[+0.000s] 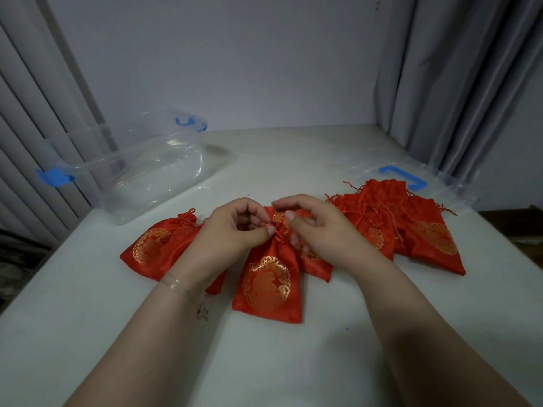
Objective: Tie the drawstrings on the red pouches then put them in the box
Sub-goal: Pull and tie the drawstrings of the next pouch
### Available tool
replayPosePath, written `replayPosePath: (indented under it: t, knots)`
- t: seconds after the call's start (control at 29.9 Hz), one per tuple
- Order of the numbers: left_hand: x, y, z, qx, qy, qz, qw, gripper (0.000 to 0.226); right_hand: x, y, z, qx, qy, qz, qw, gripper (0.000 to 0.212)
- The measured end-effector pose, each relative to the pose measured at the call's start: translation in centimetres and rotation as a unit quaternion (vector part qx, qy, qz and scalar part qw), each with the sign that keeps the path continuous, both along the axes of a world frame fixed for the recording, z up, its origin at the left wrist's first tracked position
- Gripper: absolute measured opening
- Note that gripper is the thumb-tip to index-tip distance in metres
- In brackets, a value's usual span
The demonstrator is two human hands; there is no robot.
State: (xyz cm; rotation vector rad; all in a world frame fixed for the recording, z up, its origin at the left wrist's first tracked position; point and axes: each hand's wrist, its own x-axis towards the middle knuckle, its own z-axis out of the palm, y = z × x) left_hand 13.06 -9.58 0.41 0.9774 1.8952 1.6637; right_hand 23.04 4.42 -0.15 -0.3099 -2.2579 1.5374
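Several red pouches with gold round patterns lie in a row on the pale table. The middle pouch (269,286) lies nearest me, its neck gathered. My left hand (235,227) and my right hand (314,224) meet at that neck, and each pinches the pouch's red drawstrings (279,230) between thumb and fingers. A pouch with a cinched, knotted neck (158,245) lies to the left, partly under my left wrist. More pouches with loose strings (423,230) are piled at the right. The clear plastic box (152,168) with blue latches stands at the back left, with nothing in it.
The box's clear lid (411,180) with a blue handle lies flat at the back right, partly under the right pile. Grey curtains hang on both sides. The table's right edge runs close to the right pouches.
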Motion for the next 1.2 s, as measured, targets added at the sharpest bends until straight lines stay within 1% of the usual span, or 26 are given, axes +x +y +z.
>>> replayPosePath:
  t: [0.03, 0.07, 0.17, 0.23, 0.4, 0.47, 0.5, 0.54, 0.57, 0.64, 0.67, 0.7, 0.74, 0.8, 0.9, 1.07, 1.14, 1.2]
  knots:
    - [0.2, 0.0, 0.1, 0.005, 0.012, -0.010, 1.000, 0.016, 0.0, -0.1, 0.1, -0.023, -0.020, 0.023, 0.999, 0.018]
    - [0.3, 0.0, 0.1, 0.008, 0.027, -0.012, 1.000, 0.017, -0.1, -0.2, 0.0, -0.024, -0.033, 0.033, 0.999, 0.015]
    - [0.4, 0.0, 0.1, 0.020, 0.047, 0.005, 0.999, 0.020, -0.3, -0.3, -0.2, -0.016, -0.035, -0.002, 0.999, 0.014]
    - [0.5, 0.0, 0.2, 0.016, 0.055, 0.021, 0.998, 0.020, -0.5, -0.5, -0.4, 0.035, -0.032, -0.040, 0.998, 0.014]
    - [0.5, 0.1, -0.2, -0.042, 0.149, 0.093, 0.984, 0.026, -0.8, -1.9, -0.8, 0.192, 0.014, -0.091, 0.977, 0.010]
    - [0.4, 0.2, -0.3, -0.054, 0.184, 0.120, 0.974, 0.025, -0.9, -2.1, -0.8, 0.232, 0.034, -0.091, 0.968, 0.010]
    - [0.5, 0.2, -0.4, -0.054, 0.199, 0.131, 0.970, 0.023, -1.0, -2.1, -0.8, 0.236, 0.043, -0.095, 0.966, 0.010]
    - [0.5, 0.2, -0.4, -0.050, 0.214, 0.140, 0.965, 0.021, -1.1, -2.1, -0.9, 0.223, 0.051, -0.103, 0.968, 0.010]
    - [0.6, 0.2, -0.5, -0.046, 0.236, 0.146, 0.960, 0.018, -1.1, -2.1, -1.0, 0.183, 0.054, -0.112, 0.975, 0.009]
    - [0.6, 0.3, -0.6, -0.034, 0.296, 0.158, 0.942, 0.014, -1.2, -2.1, -0.8, 0.033, 0.051, -0.106, 0.993, 0.010]
    - [0.6, 0.3, -0.7, -0.026, 0.327, 0.163, 0.931, 0.014, -1.2, -2.0, -0.8, -0.045, 0.044, -0.088, 0.994, 0.012]
    - [0.5, 0.4, -0.7, -0.017, 0.356, 0.166, 0.920, 0.014, -1.3, -1.7, -0.8, -0.098, 0.033, -0.071, 0.992, 0.017]
    - [0.4, 0.4, -0.9, -0.011, 0.379, 0.167, 0.910, 0.014, -1.3, -1.4, -0.9, -0.122, 0.021, -0.056, 0.991, 0.021]
    - [0.3, 0.5, -1.1, -0.007, 0.407, 0.163, 0.899, 0.013, -1.2, -0.9, -1.0, -0.128, 0.009, -0.034, 0.991, 0.021]
    - [0.3, 0.5, -1.4, -0.010, 0.428, 0.157, 0.890, 0.010, -1.0, -0.7, -1.0, -0.124, 0.008, -0.036, 0.992, 0.013]
    - [0.0, 0.6, -1.6, -0.039, 0.466, 0.159, 0.870, 0.010, -1.0, -0.6, -0.8, -0.104, 0.009, -0.047, 0.993, 0.019]
    - [0.0, 0.6, -1.7, -0.039, 0.472, 0.165, 0.865, 0.006, -1.1, -0.7, -0.9, -0.090, 0.006, -0.063, 0.994, 0.019]
    - [0.2, 0.7, -1.7, -0.045, 0.464, 0.171, 0.868, 0.003, -1.2, -0.9, -1.1, -0.061, 0.011, -0.094, 0.994, 0.019]
